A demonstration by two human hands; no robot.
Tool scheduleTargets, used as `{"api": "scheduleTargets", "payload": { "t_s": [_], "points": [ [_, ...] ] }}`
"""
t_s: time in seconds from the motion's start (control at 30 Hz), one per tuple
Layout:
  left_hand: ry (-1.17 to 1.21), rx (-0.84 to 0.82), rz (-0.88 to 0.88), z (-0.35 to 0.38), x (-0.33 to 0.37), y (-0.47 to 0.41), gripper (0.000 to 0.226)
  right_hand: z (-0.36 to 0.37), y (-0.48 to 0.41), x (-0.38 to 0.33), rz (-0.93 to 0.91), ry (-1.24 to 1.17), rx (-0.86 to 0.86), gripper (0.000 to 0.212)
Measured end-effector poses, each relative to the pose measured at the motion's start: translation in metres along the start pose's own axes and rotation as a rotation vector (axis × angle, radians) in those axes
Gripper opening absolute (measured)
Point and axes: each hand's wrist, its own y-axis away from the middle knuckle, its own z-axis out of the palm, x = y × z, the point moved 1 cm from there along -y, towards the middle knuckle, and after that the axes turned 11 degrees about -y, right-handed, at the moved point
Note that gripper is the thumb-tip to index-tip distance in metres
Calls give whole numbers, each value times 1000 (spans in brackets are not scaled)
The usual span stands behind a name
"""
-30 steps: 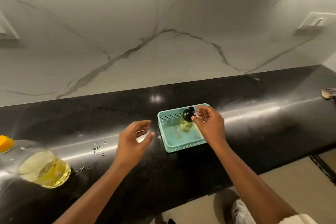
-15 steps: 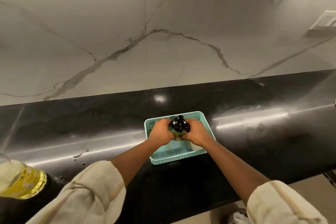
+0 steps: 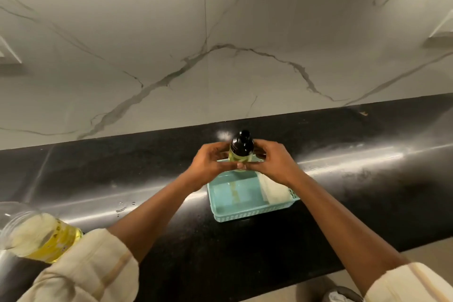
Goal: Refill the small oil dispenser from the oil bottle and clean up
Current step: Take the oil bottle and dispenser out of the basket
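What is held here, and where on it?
The oil dispenser, held by both the left hand and right hand around its lower glass body.

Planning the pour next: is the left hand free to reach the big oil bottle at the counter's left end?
Probably not yet: the left hand and right hand both grip the small dispenser above the teal basket. The path to the oil bottle looks clear.

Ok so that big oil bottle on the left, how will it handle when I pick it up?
The oil bottle looks fairly full of yellow oil, so probably heavy for its size. Its clear plastic wall may flex when squeezed. Droplets on the counter nearby hint it could be slippery.
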Motion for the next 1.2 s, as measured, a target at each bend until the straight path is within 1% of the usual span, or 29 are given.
{"api": "scheduleTargets", "payload": {
  "t_s": [0.13,0.33,0.4,0.5,0.6,0.7,0.87,1.0,1.2],
  "points": [
    [69,66,59,-69,38,29,57,16,-8,-75,-163,-109,5,75],
    [122,208,131,-167,84,78,55,51,-29,-178,-315,-212,-41,70],
    [101,250,147,-196,99,97,55,66,-32,-207,-366,-238,-61,64],
    [43,268,170,-230,116,122,56,85,-36,-237,-426,-257,-82,52],
    [8,304,178,-257,124,142,50,102,-39,-262,-471,-277,-68,51],
    [-3,330,186,-269,126,154,45,113,-39,-277,-494,-270,-89,51],
    [-2,353,199,-282,120,162,46,124,-39,-291,-496,-236,-102,48],
    [5,352,204,-284,115,159,45,128,-41,-290,-502,-231,-87,54],
    [31,330,195,-278,102,157,46,129,-39,-276,-470,-262,-113,59]
  ]
}}
